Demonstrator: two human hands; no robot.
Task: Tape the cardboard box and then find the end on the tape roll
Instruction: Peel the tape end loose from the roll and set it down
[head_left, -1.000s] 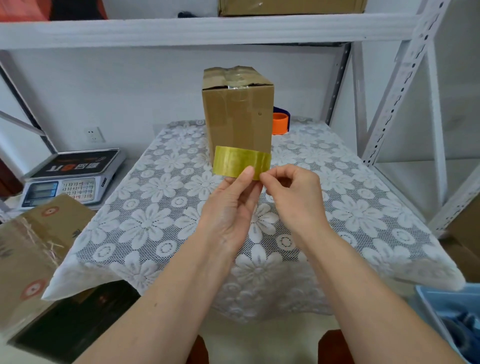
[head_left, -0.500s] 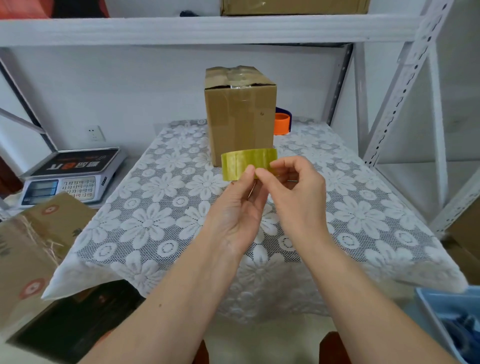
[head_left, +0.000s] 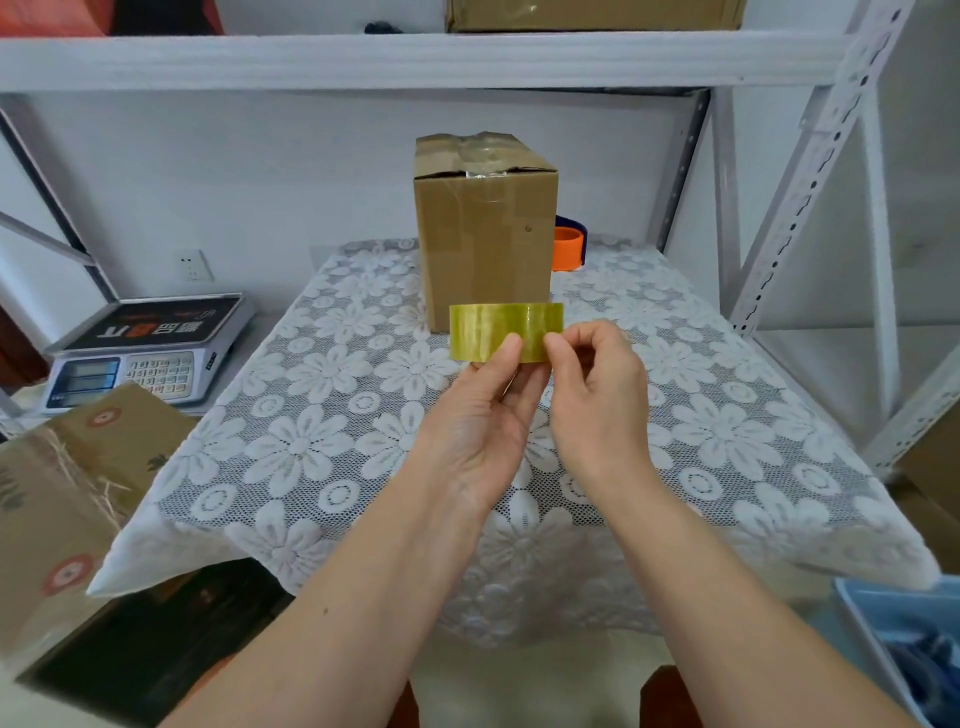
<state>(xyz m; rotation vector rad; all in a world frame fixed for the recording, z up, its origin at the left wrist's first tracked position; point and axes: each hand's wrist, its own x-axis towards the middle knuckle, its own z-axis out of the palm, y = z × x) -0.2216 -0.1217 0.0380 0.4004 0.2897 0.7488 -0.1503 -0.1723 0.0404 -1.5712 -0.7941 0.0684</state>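
1. Above the near-middle of the bench (head_left: 727, 415), the tape roll (head_left: 506, 330) is held edge-on in front of the cardboard box (head_left: 485, 228), levelled from its tilt half a second ago.
2. Left hand (head_left: 480, 415) grips the roll from below, thumb on its face.
3. Right hand (head_left: 597, 395) pinches narrow at the roll's right edge, now nearer the rim.
4. Box top looks taped; end-hunting is probably underway, no loose end visible.

Table (head_left: 753, 467) under white lace floral cloth (head_left: 322, 457): 1 upright cardboard box (head_left: 485, 244) at the far middle, taped on top; 1 orange and blue tape dispenser (head_left: 569, 249) just behind its right side
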